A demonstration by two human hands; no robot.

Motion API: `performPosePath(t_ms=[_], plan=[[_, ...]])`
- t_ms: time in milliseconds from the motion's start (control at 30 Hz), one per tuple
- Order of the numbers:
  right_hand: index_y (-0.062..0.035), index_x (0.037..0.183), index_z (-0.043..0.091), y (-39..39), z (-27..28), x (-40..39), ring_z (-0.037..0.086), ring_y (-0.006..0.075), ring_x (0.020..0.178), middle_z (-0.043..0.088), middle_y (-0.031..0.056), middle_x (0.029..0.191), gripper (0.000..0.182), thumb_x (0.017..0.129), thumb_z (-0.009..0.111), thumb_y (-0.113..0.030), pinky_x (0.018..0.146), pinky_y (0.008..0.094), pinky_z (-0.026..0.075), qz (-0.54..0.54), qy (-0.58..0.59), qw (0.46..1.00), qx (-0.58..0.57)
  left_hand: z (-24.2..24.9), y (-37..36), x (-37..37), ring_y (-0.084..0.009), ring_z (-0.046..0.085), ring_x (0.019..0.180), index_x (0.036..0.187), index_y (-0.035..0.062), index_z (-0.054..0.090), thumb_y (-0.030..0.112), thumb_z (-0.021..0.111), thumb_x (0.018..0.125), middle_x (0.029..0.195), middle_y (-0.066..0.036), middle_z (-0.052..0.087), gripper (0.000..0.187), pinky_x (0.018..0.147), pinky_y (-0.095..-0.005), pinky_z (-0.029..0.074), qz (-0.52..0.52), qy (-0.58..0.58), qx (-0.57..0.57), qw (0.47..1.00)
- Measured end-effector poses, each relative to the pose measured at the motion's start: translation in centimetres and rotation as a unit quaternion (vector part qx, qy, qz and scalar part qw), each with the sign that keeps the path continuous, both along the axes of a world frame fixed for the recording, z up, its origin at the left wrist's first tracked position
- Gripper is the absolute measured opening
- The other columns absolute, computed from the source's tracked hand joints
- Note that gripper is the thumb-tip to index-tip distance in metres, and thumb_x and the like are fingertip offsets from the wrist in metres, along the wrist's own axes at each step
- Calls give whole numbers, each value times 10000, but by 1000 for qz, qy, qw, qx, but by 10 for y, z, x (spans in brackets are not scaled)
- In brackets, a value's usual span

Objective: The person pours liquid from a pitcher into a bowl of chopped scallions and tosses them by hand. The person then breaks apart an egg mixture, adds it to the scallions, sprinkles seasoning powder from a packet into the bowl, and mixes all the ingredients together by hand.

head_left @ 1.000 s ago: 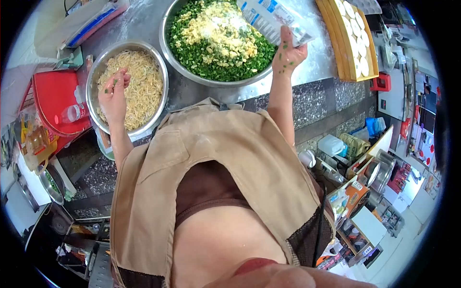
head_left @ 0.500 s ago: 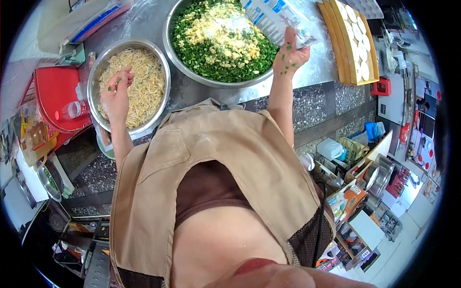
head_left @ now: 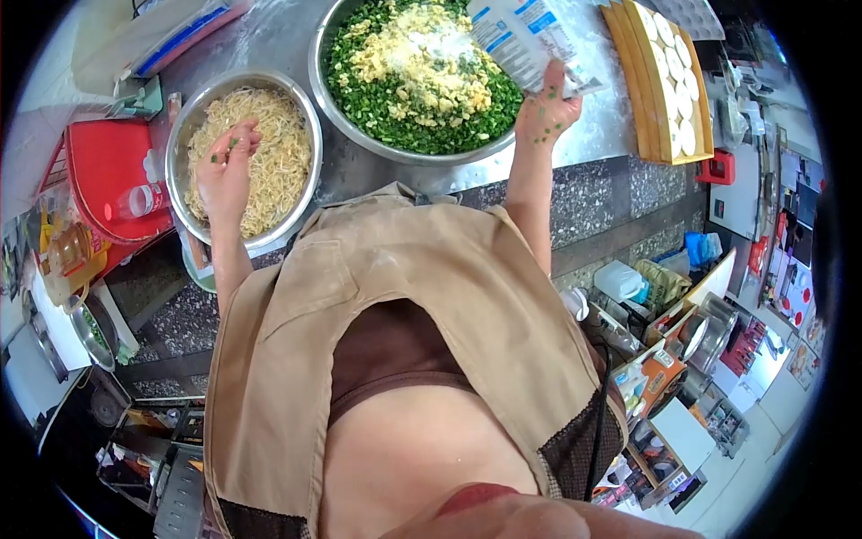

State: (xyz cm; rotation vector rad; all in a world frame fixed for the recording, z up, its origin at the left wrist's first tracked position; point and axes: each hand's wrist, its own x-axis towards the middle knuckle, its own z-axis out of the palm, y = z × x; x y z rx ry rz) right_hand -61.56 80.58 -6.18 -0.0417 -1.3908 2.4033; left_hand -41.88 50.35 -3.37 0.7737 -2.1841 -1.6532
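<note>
My left hand (head_left: pixel 226 171) hovers over a steel bowl (head_left: pixel 313 166) of pale, thin strands (head_left: pixel 269 184) that look like bean sprouts or noodles. Its fingers are half curled, and nothing shows in them. Green bits cling to both hands. In my right hand (head_left: pixel 549 112) is a white-and-blue plastic packet (head_left: pixel 523 40), tilted over the right rim of a larger steel bowl (head_left: pixel 404 154). That bowl holds chopped green leaves (head_left: pixel 373 103) topped by yellow crumbled egg (head_left: pixel 449 94). White powder (head_left: pixel 440 40) lies on the egg.
Stacked wooden trays (head_left: pixel 642 85) with round white dough pieces (head_left: pixel 675 67) stand at the right of the steel table (head_left: pixel 593 135). A red chair (head_left: pixel 103 171) bearing a plastic bottle (head_left: pixel 144 203) is at the left. Shelves with boxes and pots lie to my right.
The packet and my right hand have shifted slightly right and down in view. My left hand has risen slightly and moved a little right. The table contents shift slightly as well.
</note>
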Motion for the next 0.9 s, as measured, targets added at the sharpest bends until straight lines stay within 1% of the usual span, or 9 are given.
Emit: performPosePath(t_ms=[167, 233, 400, 533, 633, 700, 733, 833, 900], plan=[[-83, 1046, 483, -4, 0, 2, 495, 139, 728, 550, 40, 906, 287, 812, 556, -231, 520, 234, 403, 50, -101, 987, -113, 16, 10, -8, -113, 550, 780, 976, -12, 586, 152, 511, 837, 854, -62, 601, 229, 712, -219, 432, 1, 17, 13, 1000], [-101, 1049, 490, -2, -9, -3, 482, 129, 703, 555, 32, 911, 295, 810, 548, -264, 496, 222, 390, 166, -126, 938, -278, 21, 12, -10, -105, 550, 783, 971, 0, 593, 165, 517, 837, 857, -64, 601, 226, 707, -220, 431, -21, 32, 8, 999], [-125, 1010, 515, -39, -12, 9, 472, 112, 678, 568, 7, 885, 302, 784, 565, -318, 473, 204, 363, 326, -211, 839, -381, 34, 25, -19, -122, 555, 766, 967, 38, 603, 145, 551, 796, 853, -54, 605, 208, 703, -238, 437, -27, 81, -38, 996], [-141, 1028, 516, -123, 8, 59, 517, 116, 703, 579, 0, 923, 340, 788, 539, -381, 525, 234, 425, 451, -332, 772, -301, 68, 23, -13, -175, 571, 708, 918, 28, 603, 148, 628, 708, 851, -101, 592, 244, 647, -265, 454, 2, 155, -216, 964], [-135, 1103, 472, -187, 36, 110, 558, 135, 831, 574, 9, 989, 398, 815, 485, -409, 582, 264, 474, 515, -392, 741, -178, 89, 9, 12, -127, 515, 604, 822, 3, 617, 114, 653, 670, 686, -63, 566, 191, 573, -241, 424, 102, 120, -188, 969], [-118, 1210, 365, -210, 18, 123, 500, 169, 1008, 493, 41, 1143, 508, 827, 438, -444, 722, 340, 475, 665, -333, 657, -123, 96, -12, 39, -168, 545, 568, 762, 2, 589, 47, 634, 631, 666, -85, 563, 146, 515, -273, 431, 180, 171, -261, 933], [-104, 1201, 370, -224, 34, 139, 509, 178, 994, 512, 44, 1113, 490, 845, 405, -439, 732, 344, 471, 693, -332, 634, -89, 100, -24, 56, -168, 545, 568, 762, 2, 589, 47, 634, 631, 666, -85, 563, 146, 515, -273, 431, 198, 167, -274, 926], [-70, 1160, 388, -257, 39, 160, 524, 193, 952, 546, 95, 1038, 423, 864, 420, -371, 721, 308, 467, 743, -175, 642, 76, 121, -62, 117, -131, 550, 565, 752, 32, 602, -46, 608, 595, 673, -65, 579, 175, 473, -230, 419, 270, 221, -359, 865], [-41, 1093, 442, -269, 36, 159, 546, 159, 875, 559, 104, 990, 355, 858, 467, -305, 701, 275, 458, 684, -127, 700, 161, 131, -97, 155, -130, 566, 587, 760, 47, 612, -24, 619, 616, 688, -64, 591, 160, 500, -226, 439, 322, 176, -435, 822]])
